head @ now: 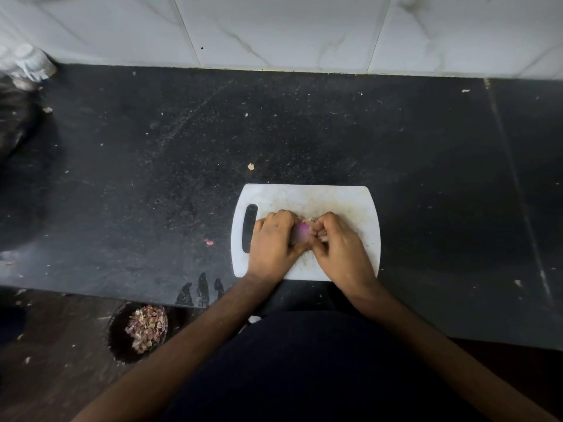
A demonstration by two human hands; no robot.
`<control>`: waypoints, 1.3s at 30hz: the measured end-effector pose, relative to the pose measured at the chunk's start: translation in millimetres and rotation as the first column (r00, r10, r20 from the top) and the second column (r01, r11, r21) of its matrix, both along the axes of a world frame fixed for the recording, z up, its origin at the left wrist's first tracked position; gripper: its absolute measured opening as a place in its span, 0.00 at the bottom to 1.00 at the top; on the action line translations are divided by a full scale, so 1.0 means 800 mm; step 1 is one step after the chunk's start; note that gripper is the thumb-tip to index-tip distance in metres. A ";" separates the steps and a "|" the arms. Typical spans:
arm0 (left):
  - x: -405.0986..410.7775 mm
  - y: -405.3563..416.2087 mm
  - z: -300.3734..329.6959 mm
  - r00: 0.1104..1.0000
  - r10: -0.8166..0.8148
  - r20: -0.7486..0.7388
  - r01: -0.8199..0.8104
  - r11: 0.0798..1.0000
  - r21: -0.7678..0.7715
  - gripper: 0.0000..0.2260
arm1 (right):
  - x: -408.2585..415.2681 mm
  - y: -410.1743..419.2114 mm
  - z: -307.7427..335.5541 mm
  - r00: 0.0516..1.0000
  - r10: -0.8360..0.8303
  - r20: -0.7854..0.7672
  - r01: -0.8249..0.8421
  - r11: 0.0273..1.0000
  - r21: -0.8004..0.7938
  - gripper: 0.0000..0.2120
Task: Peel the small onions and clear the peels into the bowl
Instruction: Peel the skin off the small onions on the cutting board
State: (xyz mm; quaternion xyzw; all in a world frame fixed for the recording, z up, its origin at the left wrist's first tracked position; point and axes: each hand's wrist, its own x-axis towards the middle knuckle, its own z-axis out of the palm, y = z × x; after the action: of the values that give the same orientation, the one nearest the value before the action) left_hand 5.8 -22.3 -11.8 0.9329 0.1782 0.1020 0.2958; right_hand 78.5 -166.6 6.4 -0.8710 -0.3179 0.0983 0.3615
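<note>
A small purple onion (301, 231) sits between both hands over the white cutting board (320, 196). My left hand (272, 242) grips the onion from the left, fingers curled round it. My right hand (339, 243) pinches a bit of its dry skin at the onion's right end. Most of the onion is hidden by the fingers. A dark bowl (122, 345) with a heap of pink and tan peels (147, 327) stands lower down at the left, below the counter's front edge.
The board lies near the front edge of a black stone counter (152, 147). Loose peel scraps lie on it, one pink (208, 241) left of the board, one tan (251, 166) behind it. A white tiled wall (274, 28) closes the back. A blurred pale object (27, 62) sits far left.
</note>
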 end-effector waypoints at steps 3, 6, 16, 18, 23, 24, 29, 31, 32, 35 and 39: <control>0.002 0.008 0.005 0.998 -0.050 -0.029 0.047 0.995 -0.088 0.22 | 0.005 0.002 -0.002 0.998 -0.027 -0.057 0.026 1.000 -0.009 0.09; 0.001 0.025 0.013 0.983 -0.174 -0.060 0.151 0.948 -0.281 0.24 | 0.008 -0.003 0.000 0.989 -0.053 -0.139 0.056 0.998 0.018 0.07; 0.010 0.041 0.015 0.982 -0.171 -0.076 0.133 0.923 -0.361 0.25 | 0.021 -0.034 0.006 0.994 -0.110 0.013 0.111 0.981 -0.158 0.12; 0.009 0.041 0.013 0.990 -0.127 -0.060 0.094 0.917 -0.388 0.24 | 0.024 -0.044 0.006 0.992 -0.117 0.049 0.125 0.960 -0.252 0.19; 0.005 0.018 0.014 0.995 -0.094 0.025 0.098 0.967 -0.235 0.16 | 0.019 -0.021 0.018 0.998 -0.035 0.056 0.042 0.992 -0.123 0.09; 0.005 0.016 0.013 0.995 -0.099 0.030 0.104 0.969 -0.224 0.15 | 0.018 -0.012 0.020 0.999 -0.038 0.007 0.039 0.995 -0.089 0.07; 0.005 0.013 0.018 0.990 -0.134 0.045 0.140 0.968 -0.209 0.13 | 0.022 0.001 0.020 0.993 -0.093 -0.066 0.090 0.994 -0.056 0.07; 0.005 0.012 0.018 0.989 -0.142 0.045 0.149 0.966 -0.210 0.14 | 0.029 -0.002 0.024 0.989 -0.092 -0.113 0.085 0.994 -0.069 0.07; 0.006 0.012 0.018 0.988 -0.147 0.038 0.152 0.966 -0.210 0.14 | 0.033 -0.004 0.027 0.985 -0.089 -0.148 0.080 0.994 -0.069 0.06; 0.006 0.009 0.018 0.988 -0.151 0.042 0.156 0.966 -0.206 0.15 | 0.043 -0.003 0.035 0.972 -0.079 -0.219 0.065 0.996 -0.069 0.08; 0.003 0.004 0.023 0.989 -0.128 0.074 0.142 0.962 -0.234 0.15 | 0.045 0.001 0.036 0.974 -0.076 -0.215 0.060 0.995 -0.080 0.08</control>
State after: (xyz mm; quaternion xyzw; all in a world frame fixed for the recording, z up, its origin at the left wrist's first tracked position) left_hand 8.3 -19.0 6.4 0.8971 0.1164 0.0865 0.4173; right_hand 114.8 -165.4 35.1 -0.8780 -0.2426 0.1924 0.3651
